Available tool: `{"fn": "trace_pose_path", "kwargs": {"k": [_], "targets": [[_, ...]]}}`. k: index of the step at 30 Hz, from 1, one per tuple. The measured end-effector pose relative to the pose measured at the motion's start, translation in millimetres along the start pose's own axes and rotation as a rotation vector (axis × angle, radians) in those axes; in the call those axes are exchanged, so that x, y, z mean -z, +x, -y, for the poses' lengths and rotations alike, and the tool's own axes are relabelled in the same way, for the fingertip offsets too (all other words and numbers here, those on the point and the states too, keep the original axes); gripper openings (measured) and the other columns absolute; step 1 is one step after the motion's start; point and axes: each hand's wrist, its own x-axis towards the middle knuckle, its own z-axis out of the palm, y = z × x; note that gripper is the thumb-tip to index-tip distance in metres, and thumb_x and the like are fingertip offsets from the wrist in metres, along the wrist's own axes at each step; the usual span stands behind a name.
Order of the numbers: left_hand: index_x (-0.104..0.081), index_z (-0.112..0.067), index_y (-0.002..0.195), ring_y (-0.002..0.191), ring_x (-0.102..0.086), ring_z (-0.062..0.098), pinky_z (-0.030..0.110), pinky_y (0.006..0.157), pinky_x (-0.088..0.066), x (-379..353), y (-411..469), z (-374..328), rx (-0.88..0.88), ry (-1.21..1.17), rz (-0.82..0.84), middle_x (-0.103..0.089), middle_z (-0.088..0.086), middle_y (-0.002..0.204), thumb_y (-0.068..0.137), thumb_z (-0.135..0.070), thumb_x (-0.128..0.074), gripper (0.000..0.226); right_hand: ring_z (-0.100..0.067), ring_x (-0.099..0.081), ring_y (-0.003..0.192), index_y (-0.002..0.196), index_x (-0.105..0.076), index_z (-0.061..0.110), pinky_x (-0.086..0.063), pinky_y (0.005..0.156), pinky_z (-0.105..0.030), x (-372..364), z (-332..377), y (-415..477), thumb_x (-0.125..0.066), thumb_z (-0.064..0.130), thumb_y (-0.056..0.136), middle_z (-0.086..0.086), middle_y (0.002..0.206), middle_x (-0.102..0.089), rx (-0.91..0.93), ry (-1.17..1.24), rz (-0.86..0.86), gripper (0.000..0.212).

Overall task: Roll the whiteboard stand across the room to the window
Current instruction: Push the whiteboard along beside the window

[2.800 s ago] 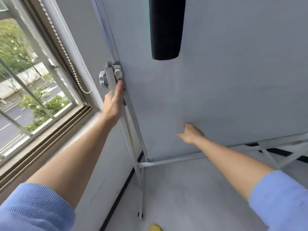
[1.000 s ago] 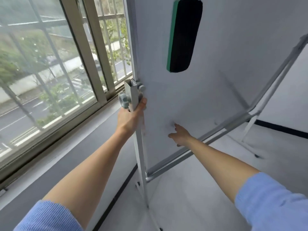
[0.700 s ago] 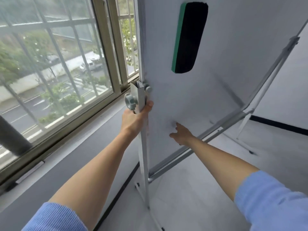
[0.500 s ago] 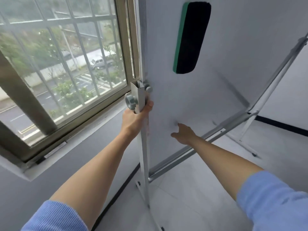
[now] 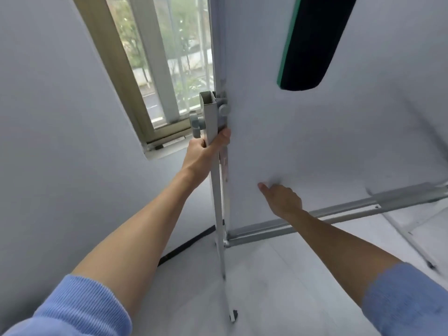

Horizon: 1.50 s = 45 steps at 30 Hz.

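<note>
Whiteboard stand (image 5: 278, 141): upright, edge-on to window (image 5: 157, 69).
Left hand (image 5: 206, 151): gripped stand post (image 5: 215, 190).
Right hand (image 5: 281, 200): knuckles against board, closure unclear.

Window (image 5: 169, 69) now shrunk to a narrow strip, upper middle of frame. Grey wall (image 5: 60, 117) fills the left. Eraser (image 5: 312, 40) shifted to upper right.
</note>
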Motion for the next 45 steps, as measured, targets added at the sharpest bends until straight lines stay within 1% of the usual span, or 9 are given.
{"fn": "trace_pose_path", "kwargs": {"k": [6, 11, 15, 23, 26, 32, 36, 39, 45], "targets": [[-0.071, -0.007, 0.084, 0.071, -0.056, 0.025, 0.059, 0.082, -0.053, 60.7, -58.1, 3.2, 0.010, -0.005, -0.055, -0.058, 0.013, 0.078, 0.058, -0.079, -0.065, 0.077, -0.033, -0.065, 0.096, 0.091, -0.066, 0.008, -0.048, 0.082, -0.039, -27.0, 40.0, -44.3, -0.019, 0.070, 0.092, -0.013, 0.097, -0.070, 0.152, -0.106, 0.012, 0.078], [-0.064, 0.008, 0.096, 0.072, -0.056, 0.024, 0.056, 0.081, -0.054, 109.2, -107.6, -1.8, 0.012, 0.008, -0.094, -0.056, 0.013, 0.081, 0.063, -0.070, -0.061, 0.084, -0.032, -0.064, 0.098, 0.093, -0.066, 0.008, -0.044, 0.087, -0.041, -50.2, 77.9, -78.8, -0.018, 0.071, 0.092, -0.012, 0.099, -0.069, 0.200, -0.161, 0.049, 0.079], [-0.060, 0.009, 0.091, 0.071, -0.053, 0.024, 0.055, 0.080, -0.055, 156.4, -148.8, -0.4, 0.023, 0.022, -0.166, -0.052, 0.012, 0.078, 0.068, -0.068, -0.061, 0.080, -0.030, -0.063, 0.100, 0.100, -0.066, 0.009, -0.044, 0.093, -0.042, -73.0, 118.6, -112.2, -0.016, 0.073, 0.090, -0.010, 0.101, -0.069, 0.229, -0.165, 0.089, 0.082], [-0.056, -0.012, 0.073, 0.065, -0.050, 0.021, 0.022, 0.061, -0.044, 247.4, -227.7, 5.4, 0.038, 0.045, -0.326, -0.052, 0.008, 0.071, 0.095, -0.041, -0.053, 0.036, -0.029, -0.063, 0.095, 0.079, -0.061, 0.013, -0.043, 0.098, -0.048, -112.8, 198.9, -181.7, -0.019, 0.078, 0.086, -0.005, 0.085, -0.064, 0.308, -0.171, 0.168, 0.077], [-0.060, -0.017, 0.075, 0.062, -0.055, 0.012, 0.015, 0.057, -0.047, 280.9, -256.7, 7.9, 0.050, 0.040, -0.405, -0.057, -0.002, 0.068, 0.095, -0.040, -0.053, 0.032, -0.030, -0.062, 0.102, 0.093, -0.065, 0.012, -0.041, 0.100, -0.049, -127.8, 230.9, -208.2, -0.020, 0.077, 0.087, -0.008, 0.100, -0.068, 0.325, -0.157, 0.192, 0.080], [-0.057, -0.018, 0.072, 0.063, -0.054, 0.014, 0.025, 0.067, -0.044, 332.6, -304.6, 9.3, 0.087, 0.033, -0.556, -0.056, 0.000, 0.069, 0.094, -0.043, -0.053, 0.033, -0.034, -0.061, 0.109, 0.103, -0.065, 0.009, -0.043, 0.100, -0.051, -154.2, 284.6, -249.0, -0.024, 0.077, 0.087, -0.012, 0.109, -0.069, 0.352, -0.134, 0.264, 0.081], [-0.058, -0.020, 0.075, 0.073, -0.056, 0.014, 0.030, 0.080, -0.047, 355.7, -326.4, 9.9, 0.116, 0.025, -0.638, -0.060, -0.003, 0.076, 0.094, -0.045, -0.053, 0.032, -0.036, -0.052, 0.125, 0.131, -0.054, 0.007, -0.036, 0.107, -0.052, -164.7, 309.7, -271.0, -0.026, 0.070, 0.092, -0.016, 0.134, -0.058, 0.366, -0.123, 0.297, 0.079], [-0.059, -0.023, 0.079, 0.082, -0.057, 0.016, 0.035, 0.090, -0.045, 366.2, -335.7, 11.5, 0.138, 0.032, -0.686, -0.061, -0.004, 0.083, 0.093, -0.050, -0.051, 0.032, -0.035, -0.056, 0.119, 0.124, -0.060, 0.009, -0.041, 0.101, -0.047, -171.1, 318.9, -279.2, -0.029, 0.065, 0.094, -0.015, 0.128, -0.062, 0.399, -0.111, 0.307, 0.071], [-0.058, -0.013, 0.098, 0.081, -0.055, 0.011, 0.025, 0.075, -0.043, 363.0, -342.1, 17.7, 0.090, 0.141, -0.756, -0.059, -0.004, 0.085, 0.094, -0.057, -0.041, 0.048, -0.033, -0.061, 0.106, 0.099, -0.065, 0.012, -0.046, 0.095, -0.044, -169.6, 309.5, -281.1, -0.042, 0.057, 0.092, -0.010, 0.112, -0.068, 0.475, -0.073, 0.388, 0.051]]}}
